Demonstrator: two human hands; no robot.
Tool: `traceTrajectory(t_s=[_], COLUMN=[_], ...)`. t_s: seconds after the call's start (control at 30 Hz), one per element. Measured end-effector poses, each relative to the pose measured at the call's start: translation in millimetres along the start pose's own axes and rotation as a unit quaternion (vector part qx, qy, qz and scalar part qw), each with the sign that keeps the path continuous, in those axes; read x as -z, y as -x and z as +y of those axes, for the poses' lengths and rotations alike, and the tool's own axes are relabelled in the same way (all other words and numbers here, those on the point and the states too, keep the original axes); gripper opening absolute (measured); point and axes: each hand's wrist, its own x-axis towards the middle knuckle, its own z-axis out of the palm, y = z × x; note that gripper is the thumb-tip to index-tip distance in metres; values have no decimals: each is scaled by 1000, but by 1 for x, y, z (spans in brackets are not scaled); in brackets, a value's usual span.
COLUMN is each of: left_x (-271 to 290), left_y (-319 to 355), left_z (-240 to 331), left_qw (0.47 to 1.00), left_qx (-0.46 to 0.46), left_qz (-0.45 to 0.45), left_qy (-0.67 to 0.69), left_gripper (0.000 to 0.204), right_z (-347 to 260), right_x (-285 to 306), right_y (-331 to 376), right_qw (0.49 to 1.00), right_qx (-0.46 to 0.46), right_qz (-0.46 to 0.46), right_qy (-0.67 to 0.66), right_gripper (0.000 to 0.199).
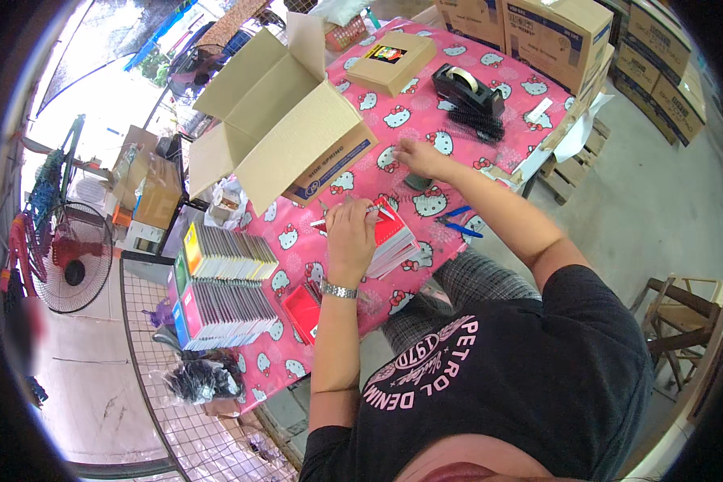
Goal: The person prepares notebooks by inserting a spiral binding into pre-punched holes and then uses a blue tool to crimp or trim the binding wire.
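My left hand [350, 233], with a metal-band watch at the wrist, is closed over a thin red-and-white booklet [320, 226], only partly seen beneath the fingers. Beside it stands a stack of red-covered booklets [395, 245] with white page edges. A thin wire coil [394, 198] seems to run along the far edge of that stack. Farther right, my right hand [422, 159] is closed in a pinch above the table; what it holds, if anything, is too small to make out. A small dark object [416, 183] lies just under it. Blue-handled pliers [462, 222] rest right of the stack.
An open cardboard box [329, 153] stands far left on the pink patterned table cover [289, 285]. Rows of spiral-bound booklets [225, 301] fill the left side, near a red tray [300, 313]. Beyond are black coils [475, 122], a tape dispenser [466, 87] and a flat box [394, 63].
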Motion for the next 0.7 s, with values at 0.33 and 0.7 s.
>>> traceTrajectory(t_s=[0.33,0.7], left_x=[8,1], left_y=[22,11], left_z=[-16,-6], left_qw=[992,997], left_qx=[105,71], left_qz=[12,20], left_qy=[-69,-18], left_gripper=[35,39], right_z=[-39,-86], right_x=[3,44], right_y=[16,44], right_qw=[920,883], right_qx=[43,138], right_qz=[-278,-357], right_qy=[-272,-271], right_gripper=[40,39])
